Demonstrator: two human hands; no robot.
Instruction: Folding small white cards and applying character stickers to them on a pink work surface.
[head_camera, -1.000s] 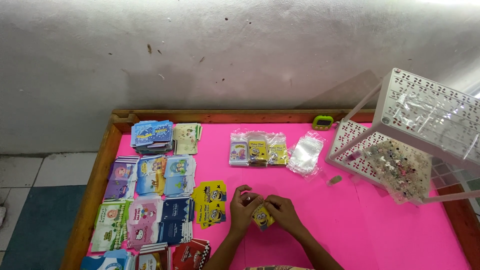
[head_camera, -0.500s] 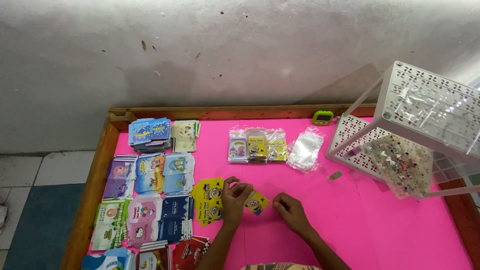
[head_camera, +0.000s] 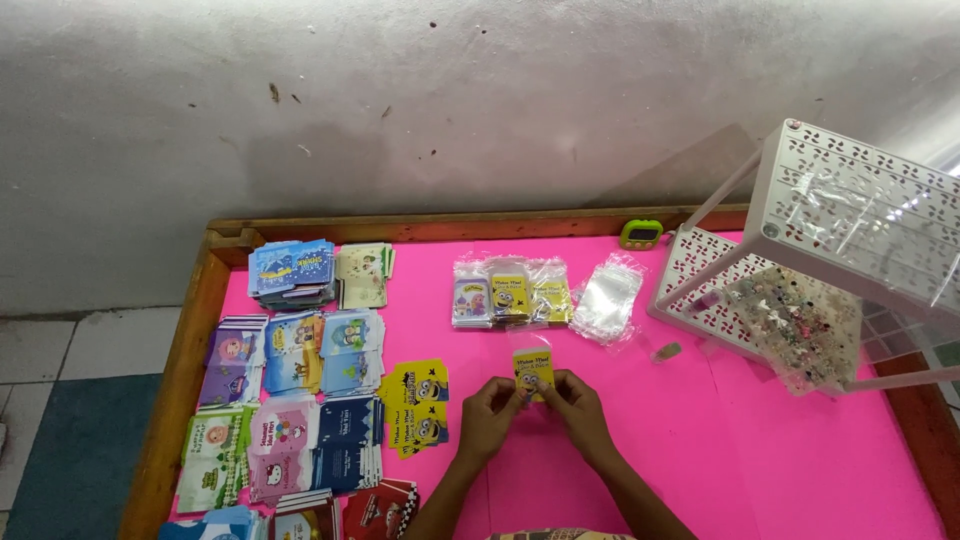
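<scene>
Low in the middle of the frame, a small yellow card with a cartoon figure on it stands upright between two hands, just above the pink desk. The left hand has its grip closed on the card's left edge, fingertips pinched tight; the right hand does the same on the right edge, so the card is held from both sides. A thin clear sleeve seems to wrap the card, though I cannot tell for sure.

Just left of the hands lie two more yellow cards of the same kind, flat on the desk and overlapping. Above the hands, toward the centre of the frame, sits a row of bagged cards in clear plastic, and just beside it on the right a stack of empty clear bags.

Along the left side of the frame run several piles of printed cards in blue, purple, green, pink and navy, laid in rows up to the wooden rim of the desk. At the upper right of the frame stands a white perforated rack, with a clear bag of small mixed bits on its lower shelf. A small green timer rests at the far edge, by the grey wall.
</scene>
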